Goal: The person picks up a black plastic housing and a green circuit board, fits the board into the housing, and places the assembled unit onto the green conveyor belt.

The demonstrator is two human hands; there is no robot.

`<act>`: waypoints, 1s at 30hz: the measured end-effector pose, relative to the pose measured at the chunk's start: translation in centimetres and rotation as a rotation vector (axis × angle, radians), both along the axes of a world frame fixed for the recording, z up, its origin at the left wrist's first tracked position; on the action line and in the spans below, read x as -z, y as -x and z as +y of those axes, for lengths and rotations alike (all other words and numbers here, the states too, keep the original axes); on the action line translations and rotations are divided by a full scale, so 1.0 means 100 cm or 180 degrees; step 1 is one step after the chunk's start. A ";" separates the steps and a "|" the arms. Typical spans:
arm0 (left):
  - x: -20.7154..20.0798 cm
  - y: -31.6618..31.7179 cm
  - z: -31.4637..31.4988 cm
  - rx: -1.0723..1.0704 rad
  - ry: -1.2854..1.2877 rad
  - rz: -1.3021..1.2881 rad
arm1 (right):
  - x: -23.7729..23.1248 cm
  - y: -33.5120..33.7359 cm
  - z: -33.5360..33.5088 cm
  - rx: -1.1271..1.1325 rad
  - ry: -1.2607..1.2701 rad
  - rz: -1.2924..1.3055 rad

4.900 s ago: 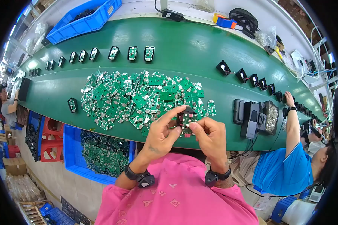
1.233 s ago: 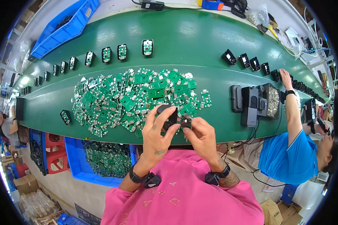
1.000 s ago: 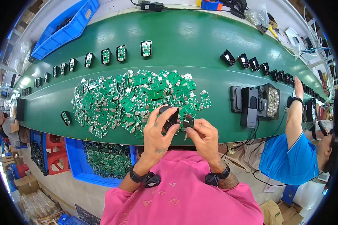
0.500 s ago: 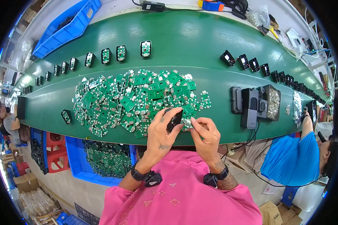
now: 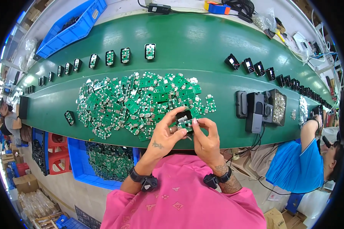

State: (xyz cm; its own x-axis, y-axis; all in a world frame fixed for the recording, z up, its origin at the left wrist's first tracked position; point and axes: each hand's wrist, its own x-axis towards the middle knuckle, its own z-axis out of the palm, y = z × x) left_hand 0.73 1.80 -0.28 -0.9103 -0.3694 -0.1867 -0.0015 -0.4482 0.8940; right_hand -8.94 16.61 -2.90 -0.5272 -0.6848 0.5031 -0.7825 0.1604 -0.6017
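Two hands share one unit: left hand (image 5: pixel 165 134) grips a black housing (image 5: pixel 184 114), thumb against the circuit board (image 5: pixel 185 125); right hand (image 5: pixel 206 138) pinches that board's right edge. Board sits across the near part of the housing's mouth, above the green bench's (image 5: pixel 225 141) near edge. Can't tell if it's seated; fingers cover both ends. Upper-left housings (image 5: pixel 150 59): nearer ones have boards inside, far ones too small to read. Right-side housings (image 5: pixel 247 65): open, some with wires showing. Black tray (image 5: pixel 285 108): small metallic parts. Blue bin (image 5: pixel 77 166): heaped boards, right end behind left forearm. Blue crate (image 5: pixel 74 31): cut off at top, dark contents unclear.
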 end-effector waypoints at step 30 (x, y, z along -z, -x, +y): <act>0.036 -0.003 -0.017 -0.0527 0.1231 0.0318 | -0.015 -0.020 -0.036 0.0086 0.0929 -0.1118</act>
State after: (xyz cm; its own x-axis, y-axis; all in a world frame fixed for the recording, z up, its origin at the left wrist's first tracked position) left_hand 1.06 0.14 -3.86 -0.8394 -0.5375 0.0803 0.1374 -0.0668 0.9883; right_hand -6.98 12.99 -1.38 -0.7161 -0.5245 0.4605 -0.5209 -0.0377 -0.8528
